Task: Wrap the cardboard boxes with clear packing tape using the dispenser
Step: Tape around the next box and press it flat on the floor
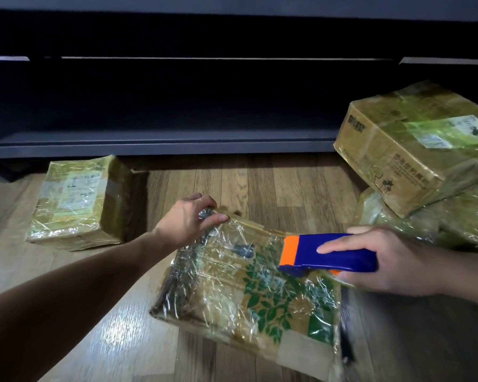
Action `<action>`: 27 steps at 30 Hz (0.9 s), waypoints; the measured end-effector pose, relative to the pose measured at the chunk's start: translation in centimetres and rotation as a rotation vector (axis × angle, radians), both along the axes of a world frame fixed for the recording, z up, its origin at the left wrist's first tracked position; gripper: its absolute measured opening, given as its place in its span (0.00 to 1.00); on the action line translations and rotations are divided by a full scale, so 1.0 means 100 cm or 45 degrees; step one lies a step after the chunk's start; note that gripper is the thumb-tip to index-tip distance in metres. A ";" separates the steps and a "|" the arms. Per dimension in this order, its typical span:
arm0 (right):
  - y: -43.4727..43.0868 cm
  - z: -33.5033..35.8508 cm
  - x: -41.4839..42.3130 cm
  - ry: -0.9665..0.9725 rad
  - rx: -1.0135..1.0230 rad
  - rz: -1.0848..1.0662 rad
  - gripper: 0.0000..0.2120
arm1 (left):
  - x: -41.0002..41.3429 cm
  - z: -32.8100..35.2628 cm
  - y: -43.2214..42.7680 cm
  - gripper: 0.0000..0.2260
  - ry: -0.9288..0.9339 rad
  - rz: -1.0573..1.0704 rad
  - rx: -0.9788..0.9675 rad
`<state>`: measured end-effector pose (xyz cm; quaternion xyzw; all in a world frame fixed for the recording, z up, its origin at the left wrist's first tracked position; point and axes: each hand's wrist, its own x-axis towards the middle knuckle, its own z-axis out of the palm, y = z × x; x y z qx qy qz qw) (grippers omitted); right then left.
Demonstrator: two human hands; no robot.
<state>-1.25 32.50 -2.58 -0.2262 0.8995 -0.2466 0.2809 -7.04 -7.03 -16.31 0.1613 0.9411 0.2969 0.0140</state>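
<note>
Dark shelf unit [177,106] ran across the back, w/ wood floor [232,183] in front. Three other boxes sat round the work area, all glossy w/ tape: left box [75,199] by the unit's foot, and upper right box [414,150] tilted on a lower right box [453,221].

Centre box [246,285], leaf print, lay on the floor btwn the two arms. Its top was crinkled w/ clear tape and its long axis ran far-left to near-right.

Dispenser [331,252], blue body w/ orange cutter end, was over the box's far-right part, lengthwise approx across the top, cutter end aimed left at the L hand. Couldn't tell whether it touched the top.

R hand [392,260] was wrapped round the dispenser body, forefinger laid straight along its side. L hand [188,219] gripped the box's far-left corner, fingers [204,200] curled over the edge, thumb on top.

Key relation: the box top lay left of and below the R hand, so that hand was nearer the run to tape. Next strip would prob. follow the line btwn the two hands, w/ the L hand pinning the box.
</note>
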 end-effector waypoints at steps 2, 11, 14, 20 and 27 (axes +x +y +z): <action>0.010 0.003 -0.002 -0.002 0.015 0.019 0.25 | 0.000 -0.001 0.000 0.32 0.005 -0.021 -0.065; -0.015 0.005 -0.003 0.076 0.177 0.084 0.22 | 0.058 0.035 0.068 0.36 -0.058 -0.345 -0.868; -0.019 0.003 0.002 0.093 0.217 0.084 0.23 | 0.100 0.033 0.104 0.51 -0.265 -0.569 -0.922; -0.033 0.008 -0.001 0.224 0.288 0.126 0.26 | 0.110 0.032 0.125 0.66 -0.270 -0.635 -1.028; -0.056 0.021 -0.031 0.261 0.346 0.262 0.29 | 0.092 0.034 0.098 0.66 -0.336 -0.457 -0.942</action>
